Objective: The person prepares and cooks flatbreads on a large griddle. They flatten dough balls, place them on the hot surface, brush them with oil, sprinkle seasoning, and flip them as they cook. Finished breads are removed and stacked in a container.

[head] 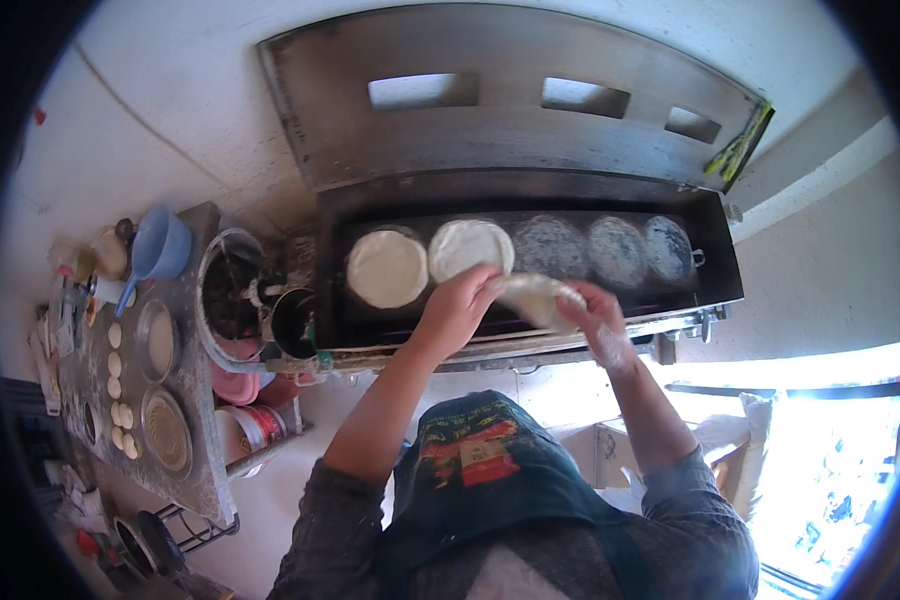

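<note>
My left hand (457, 307) and my right hand (598, 321) hold a soft sheet of dough (538, 301) between them, above the front of a long flat griddle (431, 324). The dough is blurred and sags in the middle. My right hand has white flour on its wrist. Two pale dough rounds lie flat on the griddle: a left one (387, 270) and, beside it, one with a raised rim (470, 247), whose lower edge my left hand partly covers. To their right are three floury round patches, the nearest a grey-white patch (549, 246).
Behind the griddle its metal lid (510, 139) stands raised, with three slots. On the left, a floured table (202, 450) holds several small dough pieces (114, 364), a blue dipper (161, 241) and round metal pans (166, 433). A round drum (229, 247) stands between table and griddle.
</note>
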The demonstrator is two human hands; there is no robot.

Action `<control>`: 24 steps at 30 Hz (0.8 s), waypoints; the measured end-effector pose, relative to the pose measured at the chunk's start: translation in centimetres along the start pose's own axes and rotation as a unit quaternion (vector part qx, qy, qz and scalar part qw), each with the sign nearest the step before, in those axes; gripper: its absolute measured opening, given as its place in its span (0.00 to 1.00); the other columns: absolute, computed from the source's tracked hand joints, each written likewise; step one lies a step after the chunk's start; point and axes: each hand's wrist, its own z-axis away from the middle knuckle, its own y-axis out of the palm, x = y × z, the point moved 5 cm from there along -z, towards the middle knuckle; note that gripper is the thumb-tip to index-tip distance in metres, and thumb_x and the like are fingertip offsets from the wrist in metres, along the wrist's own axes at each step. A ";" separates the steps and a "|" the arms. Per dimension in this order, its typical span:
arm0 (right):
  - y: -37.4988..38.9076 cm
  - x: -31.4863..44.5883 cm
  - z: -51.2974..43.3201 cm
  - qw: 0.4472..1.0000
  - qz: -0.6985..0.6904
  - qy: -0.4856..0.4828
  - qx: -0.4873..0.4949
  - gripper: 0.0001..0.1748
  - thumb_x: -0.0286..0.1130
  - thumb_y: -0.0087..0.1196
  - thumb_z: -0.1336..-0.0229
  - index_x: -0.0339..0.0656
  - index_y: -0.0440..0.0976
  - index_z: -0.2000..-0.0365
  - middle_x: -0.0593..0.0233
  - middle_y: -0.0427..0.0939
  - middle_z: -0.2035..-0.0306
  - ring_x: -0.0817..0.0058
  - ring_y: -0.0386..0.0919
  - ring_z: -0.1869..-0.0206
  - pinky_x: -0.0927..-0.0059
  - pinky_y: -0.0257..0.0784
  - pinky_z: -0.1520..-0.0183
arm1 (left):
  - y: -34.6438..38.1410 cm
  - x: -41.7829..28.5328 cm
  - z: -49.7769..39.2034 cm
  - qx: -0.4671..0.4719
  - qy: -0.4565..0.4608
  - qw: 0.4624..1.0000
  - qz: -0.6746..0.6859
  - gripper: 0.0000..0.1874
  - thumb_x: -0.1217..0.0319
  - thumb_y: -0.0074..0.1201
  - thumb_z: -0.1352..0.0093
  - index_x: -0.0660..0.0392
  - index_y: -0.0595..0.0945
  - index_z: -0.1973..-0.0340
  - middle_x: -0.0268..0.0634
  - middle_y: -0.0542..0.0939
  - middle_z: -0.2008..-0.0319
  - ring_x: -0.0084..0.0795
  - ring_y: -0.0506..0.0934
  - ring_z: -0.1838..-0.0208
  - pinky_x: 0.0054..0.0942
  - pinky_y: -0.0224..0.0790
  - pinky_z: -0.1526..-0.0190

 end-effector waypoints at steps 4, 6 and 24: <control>-5.2 -1.9 -4.3 0.920 0.363 -0.132 -0.061 0.15 0.26 0.48 0.48 0.45 0.76 0.59 0.57 0.79 0.63 0.68 0.78 0.61 0.72 0.73 0.56 | 3.9 -1.4 -5.9 -0.030 0.106 0.988 -0.104 0.14 0.76 0.51 0.37 0.57 0.73 0.55 0.47 0.76 0.53 0.48 0.72 0.50 0.42 0.58 0.45; -5.0 -4.9 -7.1 0.878 0.454 -0.146 -0.027 0.17 0.24 0.47 0.51 0.49 0.78 0.60 0.58 0.79 0.62 0.65 0.76 0.57 0.68 0.72 0.53 | 4.2 -0.2 -5.5 -0.052 0.069 0.992 -0.096 0.18 0.78 0.51 0.37 0.57 0.71 0.51 0.46 0.74 0.50 0.45 0.72 0.47 0.35 0.60 0.44; -3.1 -10.7 -15.0 0.747 0.633 -0.179 0.097 0.39 0.54 0.38 0.40 0.44 0.45 0.36 0.60 0.40 0.31 0.64 0.37 0.29 0.54 0.35 0.31 | -6.4 4.7 12.6 -0.269 -0.124 0.946 0.134 0.16 0.78 0.44 0.32 0.65 0.70 0.49 0.46 0.74 0.52 0.34 0.75 0.53 0.30 0.67 0.48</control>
